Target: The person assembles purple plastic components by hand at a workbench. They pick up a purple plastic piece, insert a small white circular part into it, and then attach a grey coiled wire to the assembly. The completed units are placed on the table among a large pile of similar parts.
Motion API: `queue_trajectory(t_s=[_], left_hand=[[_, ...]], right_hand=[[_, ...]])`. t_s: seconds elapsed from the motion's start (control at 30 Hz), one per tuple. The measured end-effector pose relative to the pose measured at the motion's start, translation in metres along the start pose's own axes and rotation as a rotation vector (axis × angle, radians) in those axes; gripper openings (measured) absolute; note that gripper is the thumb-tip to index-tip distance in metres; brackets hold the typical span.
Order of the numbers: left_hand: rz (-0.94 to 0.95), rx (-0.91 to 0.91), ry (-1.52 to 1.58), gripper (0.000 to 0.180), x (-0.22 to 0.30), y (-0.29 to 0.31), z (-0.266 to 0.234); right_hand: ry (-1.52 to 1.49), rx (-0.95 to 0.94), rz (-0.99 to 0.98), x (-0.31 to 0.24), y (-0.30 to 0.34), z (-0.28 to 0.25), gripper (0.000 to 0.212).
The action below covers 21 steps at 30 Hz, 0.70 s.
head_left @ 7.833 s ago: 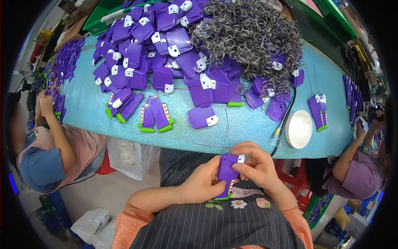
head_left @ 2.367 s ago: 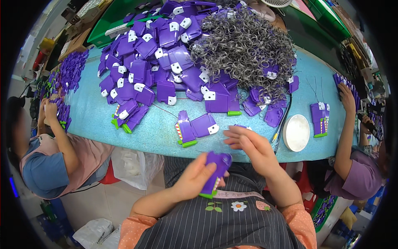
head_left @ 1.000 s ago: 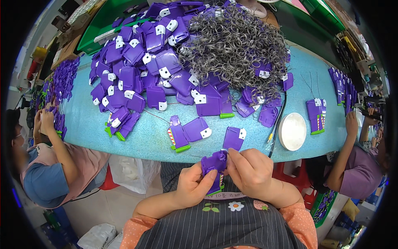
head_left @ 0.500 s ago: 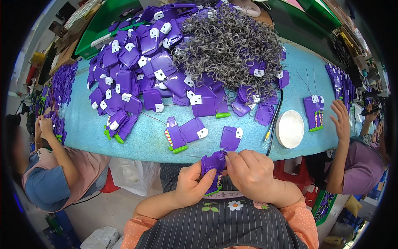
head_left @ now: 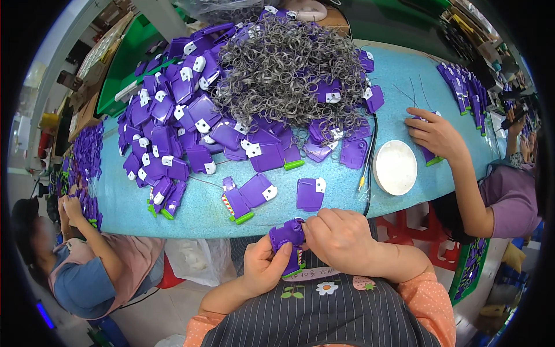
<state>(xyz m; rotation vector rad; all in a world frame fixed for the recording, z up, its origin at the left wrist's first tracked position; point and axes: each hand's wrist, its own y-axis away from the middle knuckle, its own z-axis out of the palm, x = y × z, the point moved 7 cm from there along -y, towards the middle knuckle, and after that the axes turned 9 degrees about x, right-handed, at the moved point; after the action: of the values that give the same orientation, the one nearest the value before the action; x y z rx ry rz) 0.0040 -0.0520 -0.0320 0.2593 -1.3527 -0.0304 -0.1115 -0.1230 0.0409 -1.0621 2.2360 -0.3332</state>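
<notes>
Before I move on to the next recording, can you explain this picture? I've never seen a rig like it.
There is no machine: these are a person's bare hands, seen from a fisheye camera on their head, so straight edges bend. The left hand holds a purple part; the right hand is curled at its upper edge, hiding what it may grip. On the blue table lie purple pieces, tangled grey strips and a white bowl. Another person's hand is at the right.

Purple piece with green end, dark pinstriped apron, pale blue tabletop, white bowl
</notes>
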Motion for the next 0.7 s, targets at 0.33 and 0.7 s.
queue_trajectory(t_s=[0.33,0.7], left_hand=[[0.030,0.018,-0.030,0.023,-0.001,-0.003,-0.003],[0.368,-0.047,-0.495,0.027,0.028,-0.009,0.005]], right_hand=[[-0.137,0.156,0.067,0.007,0.004,0.004,0.016],[-0.501,0.122,0.265,0.024,0.003,0.011,0.008]])
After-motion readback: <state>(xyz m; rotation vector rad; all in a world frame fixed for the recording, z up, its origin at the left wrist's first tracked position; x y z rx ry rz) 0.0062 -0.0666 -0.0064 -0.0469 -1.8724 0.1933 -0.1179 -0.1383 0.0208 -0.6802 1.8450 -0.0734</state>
